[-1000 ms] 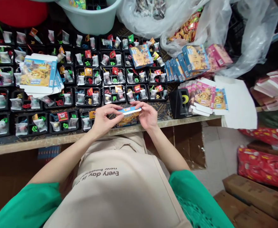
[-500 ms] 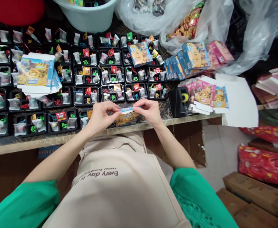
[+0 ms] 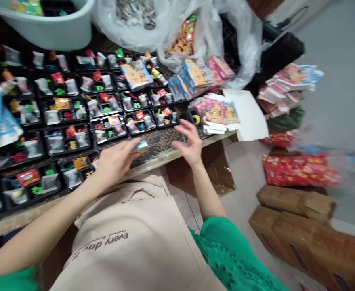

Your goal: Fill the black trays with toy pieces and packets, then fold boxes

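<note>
My left hand [image 3: 114, 160] grips a small blue and yellow carton [image 3: 141, 146] at the near edge of the table [image 3: 19, 216]. To the right of the carton hovers my right hand [image 3: 188, 141], fingers spread and nothing in them, just short of a black tape dispenser [image 3: 194, 118]. Black trays [image 3: 57, 139] filled with small bagged toys cover the table beyond both hands. Flat pink and blue carton blanks [image 3: 215, 113] lie beside the dispenser.
A pale tub [image 3: 48, 30] and clear plastic bags [image 3: 153, 20] stand at the back. Stacked cartons [image 3: 195, 72] lean by the bags. Red packets [image 3: 298, 173] and brown cardboard boxes [image 3: 295, 202] lie on the floor at right.
My right hand has let go of the carton and moved right with fingers spread. The left hand keeps the carton. The view has swung to the right.
</note>
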Demonstrator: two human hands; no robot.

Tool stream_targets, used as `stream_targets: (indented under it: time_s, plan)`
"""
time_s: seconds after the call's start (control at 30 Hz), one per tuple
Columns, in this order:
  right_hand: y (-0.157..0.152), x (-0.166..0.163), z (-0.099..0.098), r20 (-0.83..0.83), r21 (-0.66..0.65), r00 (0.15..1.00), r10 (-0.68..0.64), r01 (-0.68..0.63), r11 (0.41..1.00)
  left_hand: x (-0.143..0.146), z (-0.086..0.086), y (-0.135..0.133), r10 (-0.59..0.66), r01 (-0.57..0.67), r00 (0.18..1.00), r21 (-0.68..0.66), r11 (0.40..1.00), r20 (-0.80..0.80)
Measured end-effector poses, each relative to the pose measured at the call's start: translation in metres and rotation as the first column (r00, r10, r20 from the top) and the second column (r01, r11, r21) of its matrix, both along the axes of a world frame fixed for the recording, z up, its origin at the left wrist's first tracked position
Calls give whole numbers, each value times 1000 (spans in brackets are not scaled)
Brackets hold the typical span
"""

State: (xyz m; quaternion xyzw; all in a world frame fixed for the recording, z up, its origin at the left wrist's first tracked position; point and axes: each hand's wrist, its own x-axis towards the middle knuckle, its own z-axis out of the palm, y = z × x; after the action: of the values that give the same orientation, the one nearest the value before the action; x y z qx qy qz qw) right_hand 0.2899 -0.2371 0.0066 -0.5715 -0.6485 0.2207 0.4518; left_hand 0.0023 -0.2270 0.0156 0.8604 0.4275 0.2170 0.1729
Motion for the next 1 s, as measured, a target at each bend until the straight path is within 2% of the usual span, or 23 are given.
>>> stream_targets:
  time_s: [0.03, 0.07, 0.1, 0.13, 0.23, 0.3, 0.37, 0.5, 0.6, 0.7, 0.83, 0.93, 1.0]
  plan:
    - [-3, 26, 0, 58, 43, 978, -201, 198, 979, -1, -2, 0, 17, -17, 1000, 18, 1000, 15]
    - [-5, 52, -2, 121, 66, 925, -359, 353, 933, -3, -3, 1, 23, -24, 1000, 32, 999, 17]
    - [-7, 77, -5, 185, 61, 882, -433, 430, 901, -5, -4, 1, 23, -23, 1000, 49, 999, 6]
    - [-8, 98, -8, 244, 32, 858, -451, 458, 888, -6, -5, 1, 11, -10, 1000, 71, 997, -18]
    - [-5, 133, -20, 324, -121, 886, -333, 388, 914, -8, -7, -2, -36, 53, 994, 169, 984, -101]
    - [0, 136, -26, 308, -175, 911, -274, 337, 925, -8, -7, -6, -59, 91, 988, 229, 969, -142]
    - [4, 131, -28, 291, -169, 914, -282, 339, 925, -8, -9, -9, -63, 107, 984, 264, 959, -168]
    - [0, 116, -26, 269, -53, 872, -409, 438, 898, -7, -13, -12, -50, 90, 986, 257, 962, -157]
    - [-15, 110, -30, 132, -6, 841, -525, 530, 848, -7, -14, -12, -49, 69, 994, 209, 975, -97]
    - [-31, 108, -44, -35, -81, 817, -575, 572, 817, -7, -12, -11, -54, 55, 998, 153, 987, -8]
    - [-39, 110, -69, -105, -208, 805, -585, 557, 804, -9, -5, -10, -61, 59, 998, 88, 994, 18]
    - [-36, 111, -80, -92, -193, 799, -595, 572, 798, -9, -4, -10, -43, 37, 996, 79, 996, 75]
    - [-34, 104, -77, -147, -150, 751, -644, 627, 765, -8, -4, -10, -21, 9, 990, 89, 996, 138]
